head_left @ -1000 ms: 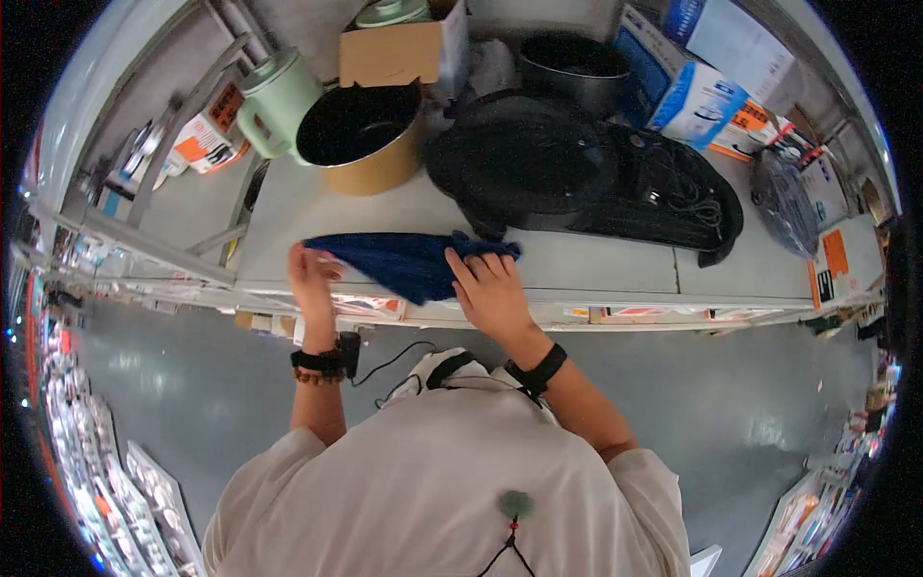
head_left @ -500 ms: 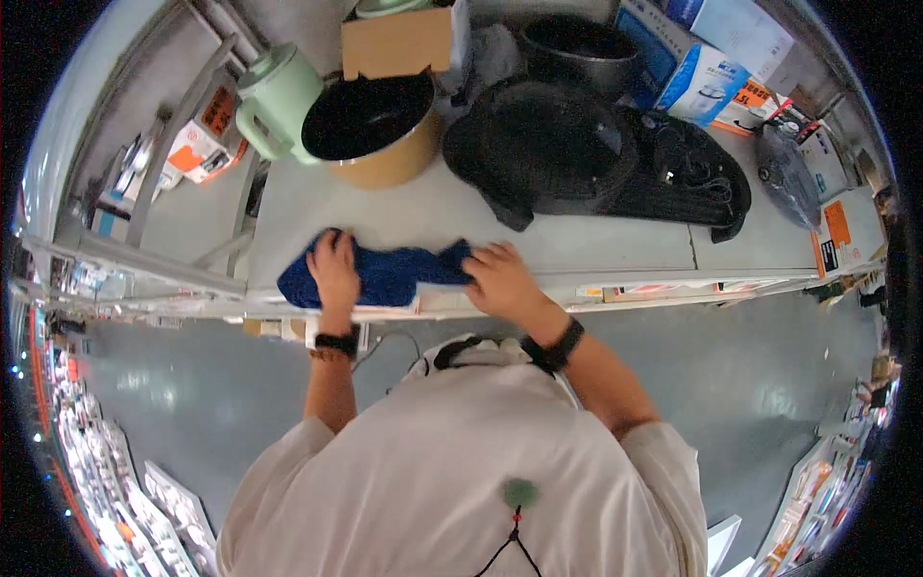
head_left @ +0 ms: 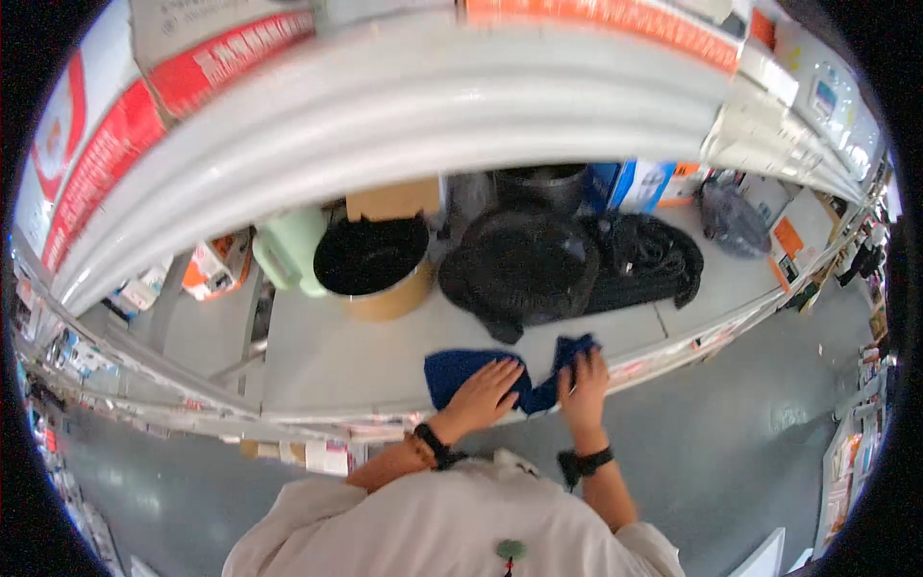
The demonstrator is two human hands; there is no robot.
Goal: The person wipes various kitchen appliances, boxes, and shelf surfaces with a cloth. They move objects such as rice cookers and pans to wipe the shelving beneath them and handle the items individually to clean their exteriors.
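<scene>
I log one dark-blue fabric cloth [head_left: 453, 373] on a white flat shelf [head_left: 332, 361]: left hand [head_left: 481, 395] laid flat atop, right hand [head_left: 584, 392] on bunched end, grip unclear.

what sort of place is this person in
Probably a shop's housewares aisle, possibly a stockroom: a tan pot and a black pan-like appliance sit on a pale shelf, with boxed goods on the shelf above.
</scene>
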